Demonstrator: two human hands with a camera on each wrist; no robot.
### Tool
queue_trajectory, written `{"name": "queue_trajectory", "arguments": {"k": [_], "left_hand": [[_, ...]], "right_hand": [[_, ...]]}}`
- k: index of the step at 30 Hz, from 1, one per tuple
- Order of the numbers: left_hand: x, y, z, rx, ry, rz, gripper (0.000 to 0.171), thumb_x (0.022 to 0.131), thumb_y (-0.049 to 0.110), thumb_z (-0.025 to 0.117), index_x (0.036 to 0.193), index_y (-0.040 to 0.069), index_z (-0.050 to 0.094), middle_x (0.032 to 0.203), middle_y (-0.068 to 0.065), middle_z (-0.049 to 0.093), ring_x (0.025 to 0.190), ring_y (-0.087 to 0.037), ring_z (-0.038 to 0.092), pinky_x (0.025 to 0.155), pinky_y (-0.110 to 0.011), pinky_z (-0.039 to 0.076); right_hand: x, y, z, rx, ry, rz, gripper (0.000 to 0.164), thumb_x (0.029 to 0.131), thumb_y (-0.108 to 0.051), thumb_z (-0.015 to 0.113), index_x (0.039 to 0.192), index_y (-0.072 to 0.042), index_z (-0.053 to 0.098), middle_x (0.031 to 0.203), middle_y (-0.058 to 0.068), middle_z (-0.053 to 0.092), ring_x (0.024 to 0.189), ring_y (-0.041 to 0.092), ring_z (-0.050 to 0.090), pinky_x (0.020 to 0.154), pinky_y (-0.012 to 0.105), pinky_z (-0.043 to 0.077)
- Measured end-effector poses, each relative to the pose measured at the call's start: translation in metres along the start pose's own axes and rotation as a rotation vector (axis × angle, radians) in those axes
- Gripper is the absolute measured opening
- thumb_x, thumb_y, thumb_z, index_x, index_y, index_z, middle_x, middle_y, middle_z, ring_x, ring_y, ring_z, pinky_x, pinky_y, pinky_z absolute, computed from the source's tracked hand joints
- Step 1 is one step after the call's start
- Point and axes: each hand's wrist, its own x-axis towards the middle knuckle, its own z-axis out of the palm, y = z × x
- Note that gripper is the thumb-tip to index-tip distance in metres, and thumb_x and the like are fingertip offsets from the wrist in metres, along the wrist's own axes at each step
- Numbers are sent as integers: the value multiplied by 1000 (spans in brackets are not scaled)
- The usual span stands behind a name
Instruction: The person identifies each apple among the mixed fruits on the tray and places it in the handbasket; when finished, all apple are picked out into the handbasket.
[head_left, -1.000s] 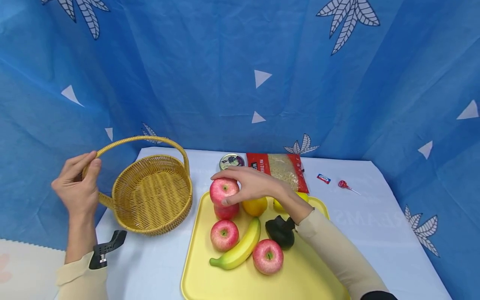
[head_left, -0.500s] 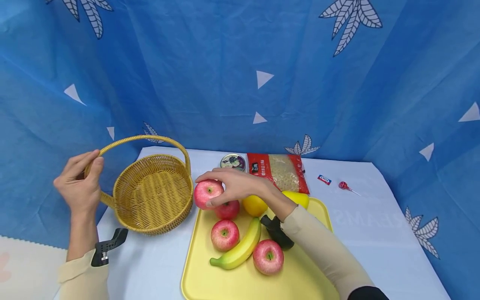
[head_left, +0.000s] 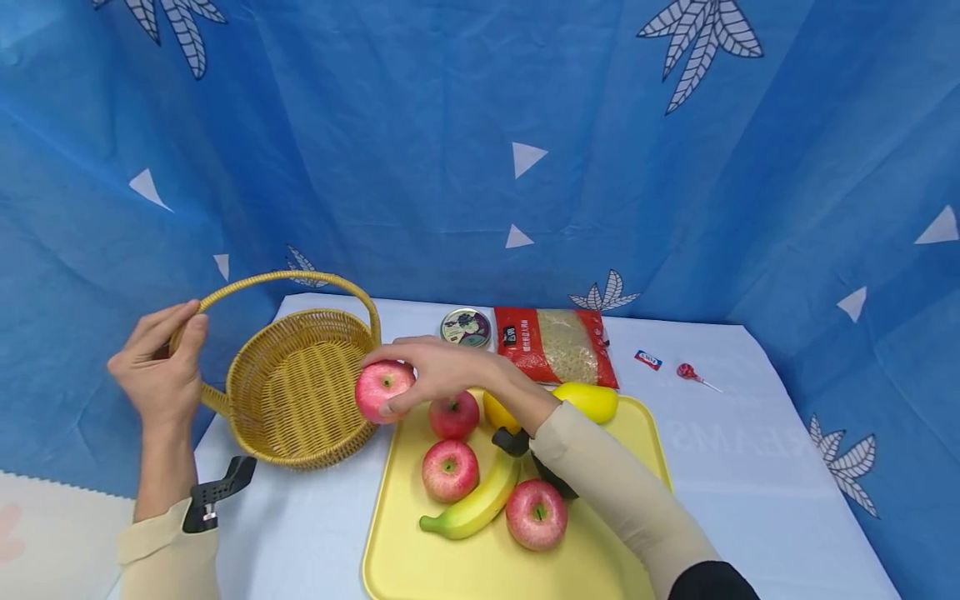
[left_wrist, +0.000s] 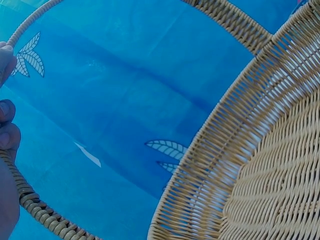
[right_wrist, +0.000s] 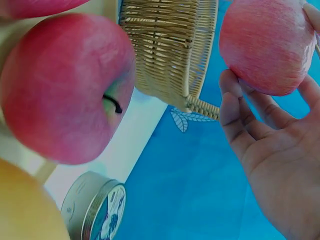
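My left hand [head_left: 159, 367] grips the arched handle of a yellow wicker basket [head_left: 243, 379], whose inside holds nothing. In the left wrist view, fingers curl round the handle [left_wrist: 42, 212] at the left edge. My right hand [head_left: 442, 371] holds a red apple [head_left: 381, 390] beside the basket's right rim, above the tray's far left corner. The right wrist view shows that apple [right_wrist: 267, 47] between thumb and fingers, clear of the basket wall [right_wrist: 160, 45]. Below and to the right of the held apple, another apple [head_left: 454, 417] sits on the yellow tray [head_left: 405, 558].
The tray also carries two more apples [head_left: 536, 514], a banana [head_left: 476, 504], an orange fruit [head_left: 498, 412], a yellow fruit [head_left: 588, 402] and a dark green item [head_left: 555, 479], partly hidden. Behind lie a round tin [head_left: 466, 327], a red food bag [head_left: 558, 342], a small packet [head_left: 648, 360] and a lollipop [head_left: 688, 372].
My right hand has carried the apple leftward from above another apple on the tray to the basket's rim. The left hand and the basket have stayed nearly still.
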Motion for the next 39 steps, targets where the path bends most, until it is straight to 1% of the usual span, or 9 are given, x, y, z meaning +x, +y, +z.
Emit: {"name": "queue_trajectory", "arguments": {"k": [7,12,15,18,23,27,32,35,39], "left_hand": [[0,-2,-1,24,-6,0,18,84,-7,76,101,-14,73,97,-9,76,84,-8,68,73,-12,52],[1,-2,-2,4,0,5,19,84,-7,76,101,-15,73,97,-10,76,84,-8,68,72,-12,52],[1,-1,-1,-14,4,3,19,84,-8,76,100,-16,73,96,-12,76,83,-9,68,72,-12,52],[1,-1,-1,-12,1,3,18,84,-9,75,100,-16,72,96,-12,76,82,-8,68,72,-12,53],[0,-1,-1,-18,2,-2,18,84,-10,75,100,-17,72,96,-13,76,83,-8,69,73,-12,53],[-2,-2,-2,-15,6,-15,18,84,-9,75,101,-16,72,97,-15,76,83,-8,68,73,-13,53],[-5,-2,-3,14,3,-29,18,85,-9,74,102,-15,72,98,-13,76,84,-8,69,75,-12,54],[-4,-2,-3,6,0,-26,18,85,-9,74,102,-14,73,98,-15,76,84,-9,69,76,-13,54],[-1,-1,-1,-1,-4,-15,17,85,-10,74,102,-12,74,97,-18,75,84,-9,69,76,-13,54]], "right_hand": [[13,-2,5,42,-10,-29,68,81,-55,75,142,-33,54,124,-19,57,111,-1,53,93,22,47],[20,-1,8,56,-9,-45,67,81,-55,76,141,-36,53,125,-21,57,112,-3,53,96,20,45],[24,0,10,53,-12,-41,66,81,-56,76,140,-40,52,126,-22,56,112,-4,53,96,19,44],[29,-1,11,41,-21,-32,65,81,-57,76,140,-41,52,126,-22,56,112,-4,52,96,19,44],[37,-6,14,36,-49,-31,66,82,-56,75,142,-38,52,125,-20,55,111,-4,51,94,18,45],[42,-8,17,46,-64,-46,67,83,-54,75,142,-34,53,125,-20,56,111,-5,51,94,17,44],[48,-10,23,27,-57,-58,64,84,-52,74,141,-34,53,124,-21,56,109,-6,51,93,14,43],[53,-10,27,3,-44,-58,63,85,-52,73,142,-33,53,124,-19,56,109,-6,51,93,14,43],[61,-10,29,-14,-56,-54,65,86,-52,72,144,-32,51,127,-19,55,111,-6,50,93,13,42]]}}
